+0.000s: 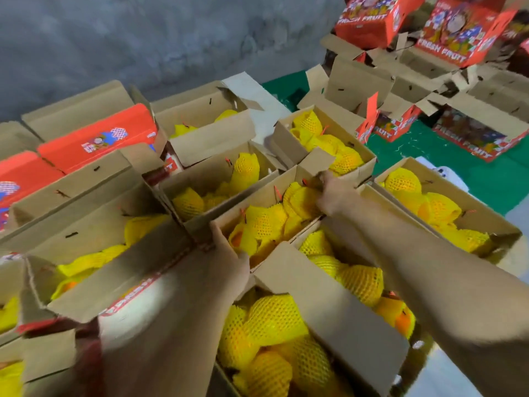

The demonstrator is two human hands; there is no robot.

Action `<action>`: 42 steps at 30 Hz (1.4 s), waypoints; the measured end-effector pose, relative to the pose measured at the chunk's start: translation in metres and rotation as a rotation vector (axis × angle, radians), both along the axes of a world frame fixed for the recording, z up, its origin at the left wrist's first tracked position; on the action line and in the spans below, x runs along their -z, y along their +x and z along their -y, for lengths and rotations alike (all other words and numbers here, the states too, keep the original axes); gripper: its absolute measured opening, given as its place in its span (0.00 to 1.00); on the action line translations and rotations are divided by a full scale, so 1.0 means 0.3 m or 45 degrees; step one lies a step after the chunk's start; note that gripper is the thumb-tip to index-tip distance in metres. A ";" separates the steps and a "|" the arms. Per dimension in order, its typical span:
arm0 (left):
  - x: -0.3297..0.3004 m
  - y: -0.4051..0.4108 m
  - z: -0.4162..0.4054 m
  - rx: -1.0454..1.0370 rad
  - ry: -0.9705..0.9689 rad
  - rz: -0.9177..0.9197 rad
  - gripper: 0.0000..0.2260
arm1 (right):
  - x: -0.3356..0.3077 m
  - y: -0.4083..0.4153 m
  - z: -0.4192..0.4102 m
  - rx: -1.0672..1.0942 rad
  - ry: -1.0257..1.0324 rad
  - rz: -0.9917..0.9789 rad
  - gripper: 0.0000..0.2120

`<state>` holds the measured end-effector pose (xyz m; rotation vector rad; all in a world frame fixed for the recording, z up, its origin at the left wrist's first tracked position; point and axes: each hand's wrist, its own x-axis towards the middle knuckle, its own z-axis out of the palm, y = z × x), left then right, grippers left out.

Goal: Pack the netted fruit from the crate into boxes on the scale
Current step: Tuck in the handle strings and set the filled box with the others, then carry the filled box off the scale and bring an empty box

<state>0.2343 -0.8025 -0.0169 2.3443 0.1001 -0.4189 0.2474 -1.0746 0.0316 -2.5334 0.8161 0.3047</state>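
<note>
A rough grey wall (143, 38) stands behind the work, and a green floor (472, 179) shows at the right under a heap of empty red-printed boxes (455, 32). In front of you the space is crowded with open cardboard boxes, nearly all of them holding fruit in yellow foam netting.

You have both arms stretched out to the middle box (229, 222), which is full of netted fruit (266, 224). Your left hand (229, 253) rests on its near corner, the fingers bent over the edge next to a fruit. Your right hand (329, 193) is at the far end of the same box, just under the small end flap (315, 161). That hand is blurred, so I cannot tell whether its fingers pinch the flap, hold the box wall or touch the fruit.

No scale and no crate can be made out here. The boxes around you hide whatever they stand on.

As I judge it, the filling of this box is done and you are placing or settling it among the other filled ones. The nearest box (329, 305), right below your arms, is also full, with its long flap standing up.

The next move calls for a firm hold at both ends and a level box, since the fruit lies loose and sits high. Mind the raised flaps of the neighbouring boxes, which touch this one on both sides.
</note>
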 end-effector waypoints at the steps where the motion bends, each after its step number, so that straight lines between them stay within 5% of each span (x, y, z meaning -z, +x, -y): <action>1: 0.008 -0.003 -0.005 0.019 0.083 0.055 0.41 | 0.031 0.014 -0.003 -0.023 -0.015 -0.016 0.27; 7: 0.076 -0.002 -0.009 -0.059 0.007 0.042 0.39 | 0.142 0.060 0.004 -0.033 -0.229 0.079 0.27; 11: 0.082 0.019 -0.009 -0.191 -0.077 -0.174 0.13 | 0.126 0.065 0.036 0.051 -0.158 0.158 0.13; 16: 0.100 0.027 -0.006 -0.267 -0.044 -0.183 0.03 | 0.138 0.042 0.018 -0.093 -0.291 0.192 0.24; 23: 0.027 0.004 -0.019 -0.175 -0.003 -0.044 0.07 | 0.059 0.020 0.035 -0.103 -0.248 0.412 0.25; 32: -0.358 -0.032 -0.033 -0.119 -0.170 0.296 0.10 | -0.351 -0.062 0.087 -0.057 -0.279 0.733 0.17; 37: -0.568 -0.147 -0.043 -0.033 -0.074 0.537 0.08 | -0.463 -0.113 0.062 0.095 0.010 0.818 0.21; 42: -0.618 -0.257 -0.125 -0.062 0.031 0.592 0.09 | -0.463 -0.143 -0.017 0.086 0.171 0.767 0.14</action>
